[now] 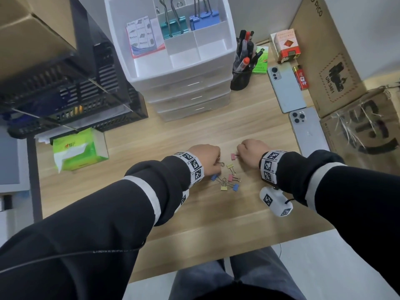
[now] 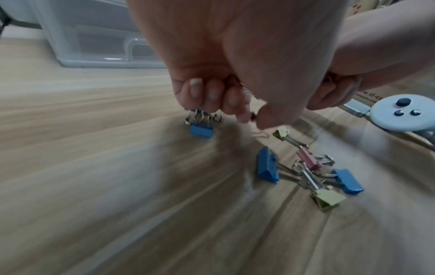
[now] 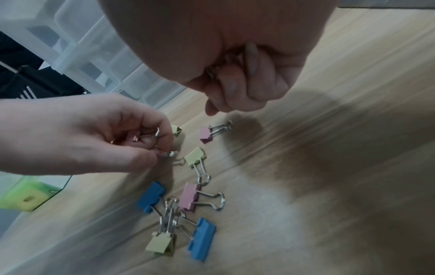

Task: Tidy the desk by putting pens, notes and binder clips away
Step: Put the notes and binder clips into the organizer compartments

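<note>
Both of our hands sit low over the wooden desk [image 1: 151, 202], knuckles up and fingers curled under. Our left hand [image 1: 205, 156] pinches wire handles between thumb and forefinger, and in the left wrist view a blue clip [image 2: 202, 130] with several more wire loops hangs from its curled fingers [image 2: 213, 93]. Our right hand [image 1: 251, 151] is closed into a fist with metal wire showing inside it in the right wrist view; a pink clip [image 1: 233, 156] lies at the knuckles, and we cannot tell whether the hand touches it. Between the wrists, toward 6 o'clock of the hands, the loose binder clips [image 1: 227, 180] lie in a small scatter: blue, pink and yellow, some with handles crossing. Bare wood runs from there to the near desk edge at 6 o'clock, and more open wood lies at 12 o'clock up to the white drawer unit [image 1: 190, 92]. Its top tray holds a notes pad [image 1: 144, 37], teal clips [image 1: 173, 27] and blue clips [image 1: 203, 19] in separate compartments, with the front compartments bare. At 1 o'clock stands a black pen cup [image 1: 241, 77] full of pens; at 2 o'clock two phones [image 1: 287, 87] lie end to end beside cardboard boxes [image 1: 337, 61] that close off the right edge. At 9 o'clock sits a green tissue pack [image 1: 78, 150], with black mesh trays [image 1: 65, 100] behind it at 10 o'clock.
</note>
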Demonstrator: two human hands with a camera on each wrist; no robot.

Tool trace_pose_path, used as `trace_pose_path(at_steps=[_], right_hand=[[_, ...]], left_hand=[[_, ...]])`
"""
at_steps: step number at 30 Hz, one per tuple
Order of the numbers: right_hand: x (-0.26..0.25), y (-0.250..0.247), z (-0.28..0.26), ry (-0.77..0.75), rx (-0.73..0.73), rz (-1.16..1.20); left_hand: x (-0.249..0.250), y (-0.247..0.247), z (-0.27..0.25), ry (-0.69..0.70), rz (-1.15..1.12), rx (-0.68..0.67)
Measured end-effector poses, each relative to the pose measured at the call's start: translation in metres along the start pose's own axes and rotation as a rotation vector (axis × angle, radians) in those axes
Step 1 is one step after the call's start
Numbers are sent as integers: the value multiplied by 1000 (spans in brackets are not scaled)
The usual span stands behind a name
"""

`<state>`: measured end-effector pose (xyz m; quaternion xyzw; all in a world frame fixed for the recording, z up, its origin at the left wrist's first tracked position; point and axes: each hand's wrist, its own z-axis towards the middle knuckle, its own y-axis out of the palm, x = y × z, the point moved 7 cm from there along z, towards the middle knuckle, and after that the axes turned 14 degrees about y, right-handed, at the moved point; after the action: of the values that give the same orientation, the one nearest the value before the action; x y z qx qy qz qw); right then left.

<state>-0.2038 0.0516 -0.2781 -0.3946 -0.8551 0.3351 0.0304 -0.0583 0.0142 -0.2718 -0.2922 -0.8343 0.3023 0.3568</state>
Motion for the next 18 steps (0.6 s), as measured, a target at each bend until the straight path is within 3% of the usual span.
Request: trace_pose_path(at_steps=[9, 13, 18], right_hand=[[-21, 1, -3, -20, -8, 41], [-23, 4, -3, -97, 18, -11], [-20, 11, -8, -80, 0, -60]], left_hand=[[-27, -1, -27, -140, -238, 36], [-32, 4, -41, -173, -250, 19], [-25, 14, -53, -180, -204, -35]])
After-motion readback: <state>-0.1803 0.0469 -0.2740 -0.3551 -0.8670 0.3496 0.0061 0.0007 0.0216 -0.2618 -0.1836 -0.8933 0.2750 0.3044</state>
